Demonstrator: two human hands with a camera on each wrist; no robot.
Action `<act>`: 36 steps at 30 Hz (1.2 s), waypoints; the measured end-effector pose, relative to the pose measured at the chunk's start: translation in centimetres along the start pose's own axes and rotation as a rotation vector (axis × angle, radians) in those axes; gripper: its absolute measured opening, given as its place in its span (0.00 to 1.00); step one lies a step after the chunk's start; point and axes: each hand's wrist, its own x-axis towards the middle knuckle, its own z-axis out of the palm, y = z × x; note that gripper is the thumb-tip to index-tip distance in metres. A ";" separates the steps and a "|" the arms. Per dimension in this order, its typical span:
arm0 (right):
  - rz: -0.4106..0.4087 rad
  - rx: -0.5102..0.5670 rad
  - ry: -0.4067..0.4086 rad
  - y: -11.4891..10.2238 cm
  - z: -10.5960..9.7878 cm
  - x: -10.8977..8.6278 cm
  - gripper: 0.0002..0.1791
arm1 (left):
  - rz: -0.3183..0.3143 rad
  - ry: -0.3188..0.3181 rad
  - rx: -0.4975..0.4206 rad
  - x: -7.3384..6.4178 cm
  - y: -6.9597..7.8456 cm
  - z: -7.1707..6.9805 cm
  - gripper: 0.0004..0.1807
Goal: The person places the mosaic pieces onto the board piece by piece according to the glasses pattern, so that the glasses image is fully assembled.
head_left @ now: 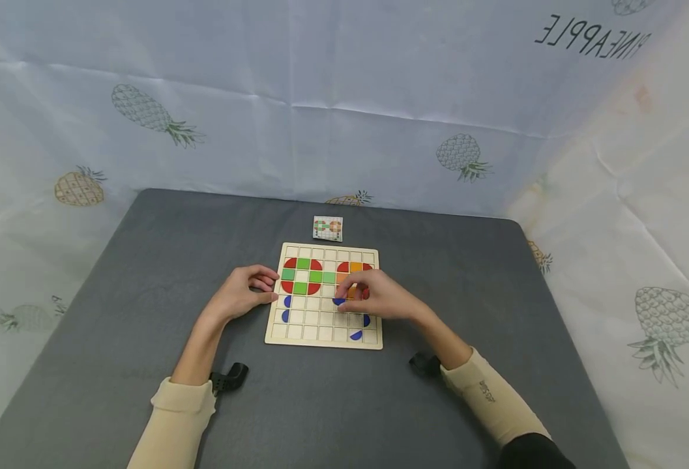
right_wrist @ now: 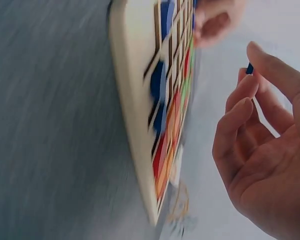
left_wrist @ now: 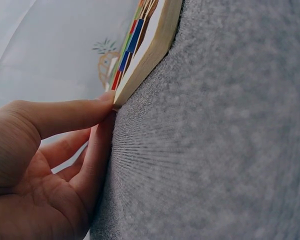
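Observation:
A pale wooden grid board (head_left: 324,333) lies on the dark table, with red, green, orange and blue tiles set in its squares. At its left edge my left hand (head_left: 243,293) pinches the rim between thumb and fingers; the left wrist view shows the thumb tip on that rim. Over the right half of the board, my right hand (head_left: 382,296) holds a small blue half-round tile (head_left: 338,301) between thumb and fingertips. Seen from the right wrist, this tile is raised above the board, mostly covered by the fingers. Some orange and red tiles are partly hidden behind the right hand.
A small pattern card (head_left: 328,228) lies just beyond the board's far edge. The grey tabletop (head_left: 332,410) surrounds the board. White cloth with pineapple prints (head_left: 321,71) hangs behind and beside the table.

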 end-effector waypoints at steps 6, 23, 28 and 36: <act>-0.023 0.043 -0.081 -1.8 2.9 2.3 0.09 | -0.001 0.003 0.010 -0.1 0.1 -0.1 0.23; 0.095 -0.304 -0.181 -4.4 7.3 4.7 0.10 | 0.013 0.001 0.002 0.0 0.0 0.2 0.22; 0.094 -0.325 -0.160 -4.7 7.3 4.8 0.10 | 0.018 -0.002 -0.008 0.0 0.0 0.2 0.22; 0.047 -0.322 -0.101 -4.5 7.4 4.8 0.09 | 0.026 -0.003 0.000 0.1 0.0 0.2 0.22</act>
